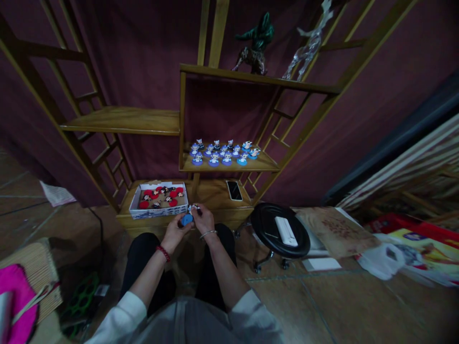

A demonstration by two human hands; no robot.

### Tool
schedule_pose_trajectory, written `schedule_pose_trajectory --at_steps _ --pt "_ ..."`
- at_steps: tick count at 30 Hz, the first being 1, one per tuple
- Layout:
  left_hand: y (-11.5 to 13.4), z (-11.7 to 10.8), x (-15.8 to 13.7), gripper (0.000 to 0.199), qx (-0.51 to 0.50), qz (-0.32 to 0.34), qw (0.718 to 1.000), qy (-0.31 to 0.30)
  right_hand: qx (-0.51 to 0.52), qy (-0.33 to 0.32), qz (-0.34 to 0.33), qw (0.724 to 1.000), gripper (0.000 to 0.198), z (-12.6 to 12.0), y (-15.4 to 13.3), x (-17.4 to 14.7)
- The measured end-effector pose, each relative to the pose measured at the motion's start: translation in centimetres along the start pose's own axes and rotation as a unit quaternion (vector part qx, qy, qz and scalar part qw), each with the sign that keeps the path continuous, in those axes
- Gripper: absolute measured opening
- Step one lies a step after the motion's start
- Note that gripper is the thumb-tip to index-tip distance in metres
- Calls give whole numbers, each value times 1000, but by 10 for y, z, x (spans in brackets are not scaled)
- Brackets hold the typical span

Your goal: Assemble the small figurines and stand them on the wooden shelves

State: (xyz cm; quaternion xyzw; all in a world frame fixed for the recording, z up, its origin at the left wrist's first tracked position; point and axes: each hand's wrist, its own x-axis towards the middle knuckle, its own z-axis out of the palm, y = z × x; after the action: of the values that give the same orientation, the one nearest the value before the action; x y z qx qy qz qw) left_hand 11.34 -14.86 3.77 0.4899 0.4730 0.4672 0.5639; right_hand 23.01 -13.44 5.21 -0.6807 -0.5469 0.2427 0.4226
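While the left hand (175, 231) and the right hand (203, 221) are held close together, a small, round blue disc (186, 220) is pinched in the left fingers.
Just beyond the disc and to its right, a tiny white-and-dark figure (194, 209) is held in the right fingertips; whether the two are joined, and how the figure's long axis runs, cannot be told. The disc's flat face is turned toward the camera. Farther out, red-and-black figures (173, 202) are held in a low-walled white cardboard box (161, 212), and white figures on blue and purple bases (214, 159) are ranged on a brown wooden shelf (266, 164).
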Motion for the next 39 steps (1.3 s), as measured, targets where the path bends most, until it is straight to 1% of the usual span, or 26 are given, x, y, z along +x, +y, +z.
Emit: schedule_pose_trajectory --at_steps 2,5,8,11,16,20,25,29,32,39 --pt "0 -2 6 37 34 16 999 16 10 -6 -2 1000 23 2 1 5" --pt "2 -3 15 34 60 32 998 16 17 -9 0 1000 24 2 1 12" --pt "6 0 20 35 63 40 997 5 15 -7 -4 1000 25 -3 1 17" --pt "11 8 21 34 77 42 996 -20 9 -3 -6 1000 26 -11 2 20" --pt "15 19 18 35 110 21 993 -45 -1 -11 0 1000 25 -18 3 19" --pt "7 18 20 28 89 15 994 -56 -5 -12 0 1000 24 -16 3 18" --pt "4 11 20 25 43 -22 998 -31 1 -15 -15 1000 26 -9 0 19" --pt "10 8 16 30 -19 -69 997 -5 19 -15 -29 999 25 -6 -5 19" --pt "12 8 16 36 -47 -93 994 14 11 -18 -26 999 25 -6 -7 18" --pt "17 8 15 34 -34 -78 996 12 2 -33 -26 999 24 -4 -8 17"
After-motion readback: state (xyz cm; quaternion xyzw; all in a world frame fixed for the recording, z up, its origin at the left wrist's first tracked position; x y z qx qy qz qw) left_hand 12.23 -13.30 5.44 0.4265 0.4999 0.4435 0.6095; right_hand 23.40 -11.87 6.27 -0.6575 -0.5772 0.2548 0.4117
